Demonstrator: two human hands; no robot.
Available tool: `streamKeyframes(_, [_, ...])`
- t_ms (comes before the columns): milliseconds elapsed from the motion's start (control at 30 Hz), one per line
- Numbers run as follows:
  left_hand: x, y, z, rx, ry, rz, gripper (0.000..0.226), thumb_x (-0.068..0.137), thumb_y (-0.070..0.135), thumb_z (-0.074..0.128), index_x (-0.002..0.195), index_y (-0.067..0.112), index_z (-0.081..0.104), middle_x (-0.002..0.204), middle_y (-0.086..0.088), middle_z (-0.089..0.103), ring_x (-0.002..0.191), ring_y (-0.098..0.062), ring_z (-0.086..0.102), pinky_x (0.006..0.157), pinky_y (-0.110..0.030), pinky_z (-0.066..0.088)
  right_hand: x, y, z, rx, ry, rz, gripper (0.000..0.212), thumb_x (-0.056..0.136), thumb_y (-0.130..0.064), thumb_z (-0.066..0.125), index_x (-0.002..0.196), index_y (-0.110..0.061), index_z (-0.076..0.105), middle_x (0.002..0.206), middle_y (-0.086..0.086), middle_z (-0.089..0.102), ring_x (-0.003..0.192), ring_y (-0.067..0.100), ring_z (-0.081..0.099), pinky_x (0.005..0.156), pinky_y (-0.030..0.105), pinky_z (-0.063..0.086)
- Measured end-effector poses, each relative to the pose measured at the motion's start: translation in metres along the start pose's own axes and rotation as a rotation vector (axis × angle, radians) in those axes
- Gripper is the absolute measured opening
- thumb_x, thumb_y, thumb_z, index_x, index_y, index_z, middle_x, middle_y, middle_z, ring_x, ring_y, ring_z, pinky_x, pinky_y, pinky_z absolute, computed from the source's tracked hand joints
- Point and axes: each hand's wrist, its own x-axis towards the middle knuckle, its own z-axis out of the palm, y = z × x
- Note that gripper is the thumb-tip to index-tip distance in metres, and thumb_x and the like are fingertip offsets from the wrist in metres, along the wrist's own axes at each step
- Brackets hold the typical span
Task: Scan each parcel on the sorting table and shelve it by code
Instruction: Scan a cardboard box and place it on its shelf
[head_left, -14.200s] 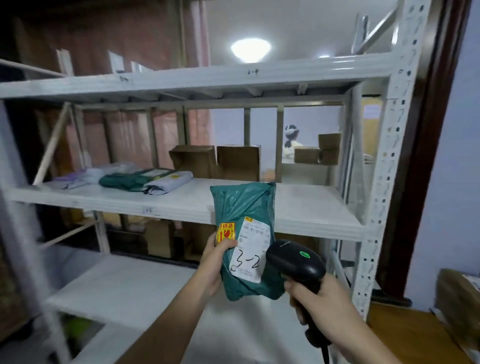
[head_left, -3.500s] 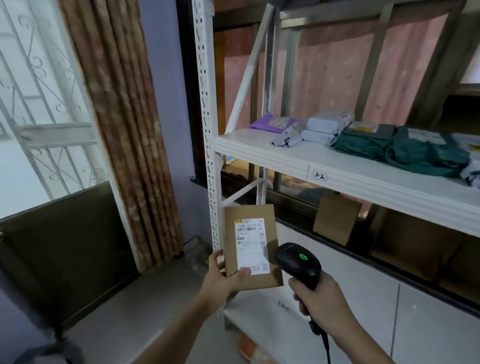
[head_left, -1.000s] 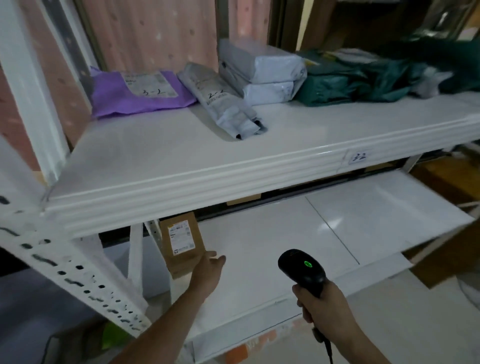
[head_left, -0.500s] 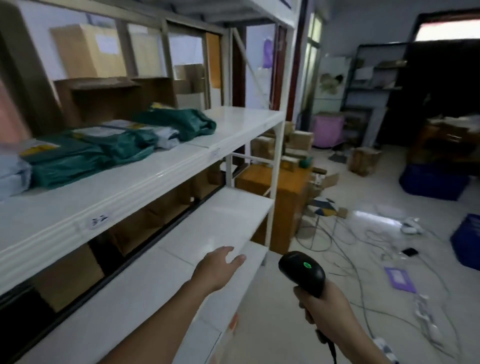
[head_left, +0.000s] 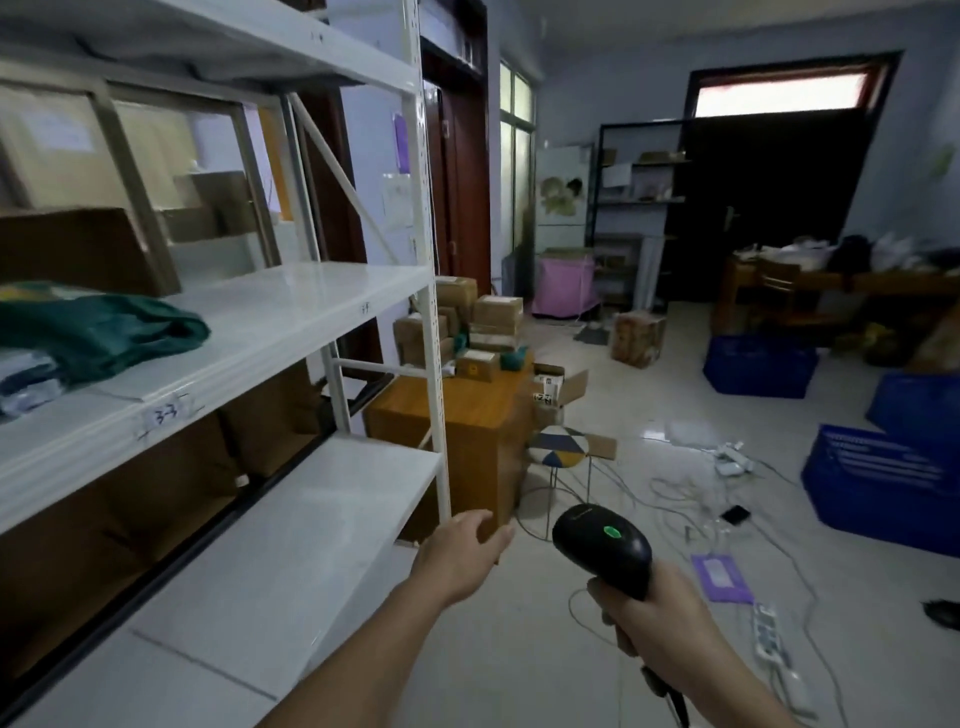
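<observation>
Now — left hand (head_left: 460, 553) relaxed, holding nothing | right hand (head_left: 652, 616) gripping scanner (head_left: 605, 548) — green light on

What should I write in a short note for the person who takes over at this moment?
Left hand: open and holding nothing, out in front beside the white rack.
Right hand: grips the scanner, green light on.
Things: green parcels lie on the middle shelf above label 3-3. More boxes wait stacked on the wooden table past the rack.
Done: no parcel is in hand now.
Left: take the next box from the table, scan it, shelve it by code, probably repeating for the whole stack.
</observation>
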Motion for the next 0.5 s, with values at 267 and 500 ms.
streamKeyframes(267, [0.128,-0.007,0.013,0.045,-0.029,-0.080,0.077,0.084,0.085,0.045,0.149,0.044,0.045,0.161,0.009,0.044,0.138,-0.024,0.053,0.105,-0.051,0.053,0.140,0.006,0.004,0.015,-0.067,0.056,0.011,0.085,-0.006,0.065,0.075,-0.009,0.060,0.038,-0.002,0.054,0.034,0.008,0.048,0.038,0.018,0.038])
streamKeyframes(500, [0.273,0.009,-0.005,0.068,-0.030,-0.066,0.067,0.097,0.071,0.047,0.154,0.036,0.043,0.161,0.006,0.044,0.144,-0.023,0.047,0.111,-0.048,0.048,0.289,-0.017,0.010,0.023,-0.067,0.103,0.010,0.086,-0.007,0.064,0.077,-0.007,0.060,0.048,0.001,0.057,0.032,0.005,0.047,0.036,0.014,0.036])
